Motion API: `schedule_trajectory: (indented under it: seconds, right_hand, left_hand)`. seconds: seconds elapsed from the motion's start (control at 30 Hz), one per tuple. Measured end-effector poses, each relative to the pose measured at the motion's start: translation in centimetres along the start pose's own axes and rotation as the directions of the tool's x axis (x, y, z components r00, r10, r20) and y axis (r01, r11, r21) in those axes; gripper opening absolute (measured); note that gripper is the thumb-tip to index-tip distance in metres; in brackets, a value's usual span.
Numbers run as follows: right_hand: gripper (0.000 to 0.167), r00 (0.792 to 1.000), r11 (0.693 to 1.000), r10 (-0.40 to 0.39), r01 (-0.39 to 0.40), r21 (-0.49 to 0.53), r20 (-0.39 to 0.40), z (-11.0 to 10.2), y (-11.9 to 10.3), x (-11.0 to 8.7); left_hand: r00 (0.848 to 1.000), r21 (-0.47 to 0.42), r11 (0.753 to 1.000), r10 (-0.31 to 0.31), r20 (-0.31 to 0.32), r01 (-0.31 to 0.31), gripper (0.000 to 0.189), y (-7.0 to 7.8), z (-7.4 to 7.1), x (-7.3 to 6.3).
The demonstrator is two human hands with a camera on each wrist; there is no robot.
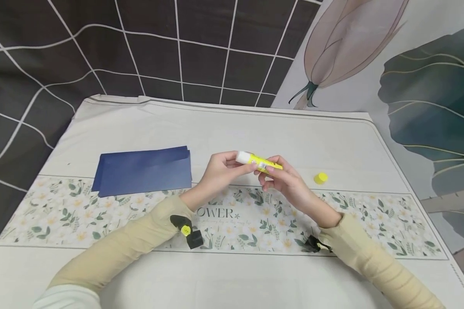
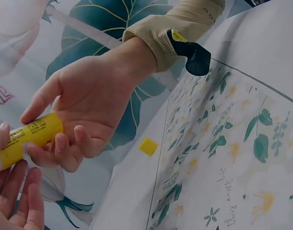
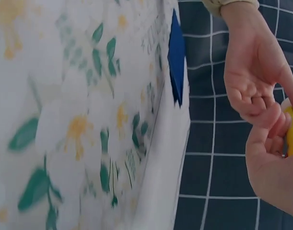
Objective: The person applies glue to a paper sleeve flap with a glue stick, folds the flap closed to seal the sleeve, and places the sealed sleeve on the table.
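Note:
Both hands hold a yellow glue stick (image 1: 264, 165) above the table, its uncapped white end pointing left. My left hand (image 1: 225, 170) pinches it near the white end, thumb along the front of the tube. The right hand (image 1: 287, 178) grips the yellow body towards its other end, fingers curled underneath. In the left wrist view, printed text shows on the glue stick (image 2: 33, 136) between the two hands. Its yellow cap (image 1: 321, 178) sits on the tablecloth, to the right of the right hand.
Dark blue envelopes (image 1: 147, 171) lie overlapping on the table, left of the hands. A white cloth with a floral band (image 1: 236, 231) covers the table. Behind stands a dark curtain (image 1: 201, 64) with a white grid, beside a leaf-patterned one (image 1: 433, 103).

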State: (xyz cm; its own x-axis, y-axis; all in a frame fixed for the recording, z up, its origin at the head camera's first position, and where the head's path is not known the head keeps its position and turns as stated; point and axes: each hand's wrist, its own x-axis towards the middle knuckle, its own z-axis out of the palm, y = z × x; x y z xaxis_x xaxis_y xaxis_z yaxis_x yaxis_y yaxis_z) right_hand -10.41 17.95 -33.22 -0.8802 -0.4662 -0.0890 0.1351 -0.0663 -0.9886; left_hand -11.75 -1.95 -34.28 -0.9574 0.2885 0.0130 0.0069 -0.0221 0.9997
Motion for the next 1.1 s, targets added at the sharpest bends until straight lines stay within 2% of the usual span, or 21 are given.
schedule_trajectory:
  seconds: [0.1, 0.2, 0.3, 0.47, 0.63, 0.87, 1.1]
  right_hand:
    - [0.016, 0.999, 0.989, -0.027, 0.021, -0.143, -0.038, -0.5, 0.0, -0.1]
    - [0.024, 0.992, 0.946, -0.09, 0.057, -0.32, -0.089, -1.1, 0.1, -0.4]
    - [0.028, 0.984, 0.914, -0.146, 0.093, -0.394, -0.106, -1.7, 0.3, -0.6]
    - [0.019, 0.982, 0.917, -0.175, 0.139, -0.373, -0.065, -2.3, 0.7, -0.8]
    - [0.016, 0.981, 0.914, -0.194, 0.177, -0.366, -0.01, -2.2, 0.6, -0.8]
    - [0.003, 0.985, 0.936, -0.169, 0.173, -0.307, 0.041, -2.0, 0.5, -0.9]
    - [0.017, 0.989, 0.943, -0.118, 0.141, -0.303, 0.092, -2.0, 0.5, -0.8]
  left_hand:
    - [1.0, 0.027, 1.0, 0.004, -0.027, -0.003, 0.03, -0.3, -0.2, 0.2]
    - [0.999, 0.065, 0.998, 0.014, -0.049, -0.011, 0.03, -0.4, -0.5, 0.2]
    - [0.999, 0.07, 0.997, 0.03, -0.045, -0.027, 0.029, -0.5, -0.6, 0.3]
    - [0.997, 0.034, 0.997, 0.068, -0.018, -0.068, 0.027, -0.4, -0.6, 0.4]
    - [0.993, -0.001, 0.993, 0.121, -0.013, -0.121, 0.027, -0.4, -0.5, 0.6]
    - [0.985, -0.051, 0.984, 0.171, 0.006, -0.17, 0.03, -0.6, -0.5, 0.8]
    - [0.983, -0.042, 0.983, 0.181, 0.02, -0.18, 0.031, -0.5, -0.5, 0.6]
